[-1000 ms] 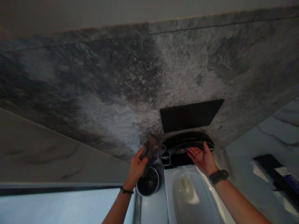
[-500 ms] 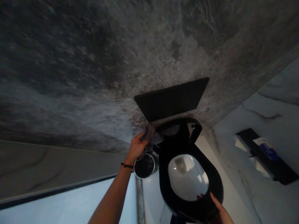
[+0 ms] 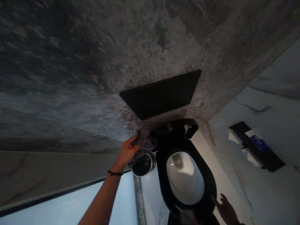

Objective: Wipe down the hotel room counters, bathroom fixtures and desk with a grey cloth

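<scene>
My left hand [image 3: 127, 151], with a dark band on its wrist, grips a crumpled grey cloth [image 3: 146, 143]. The cloth is at the left edge of the raised black toilet lid [image 3: 170, 126], by the wall. Beneath it lies the black toilet seat [image 3: 208, 178], lowered around the white bowl [image 3: 185, 186]. Beside the front right edge of the seat is my right hand [image 3: 226, 207], dim, its fingers apart and holding nothing. Whether a fingertip touches the seat, I cannot tell.
A round metal bin [image 3: 142, 165] stands left of the toilet, right under the cloth. Above the lid, a dark panel [image 3: 161, 95] is set on the grey stone-look wall [image 3: 93, 62]. A black holder [image 3: 257, 147] with a blue-and-white pack is on the right marbled wall.
My right hand has come away from the seat's rim and its fingers have spread. My left hand keeps the cloth beside the lid. The view has shifted slightly.
</scene>
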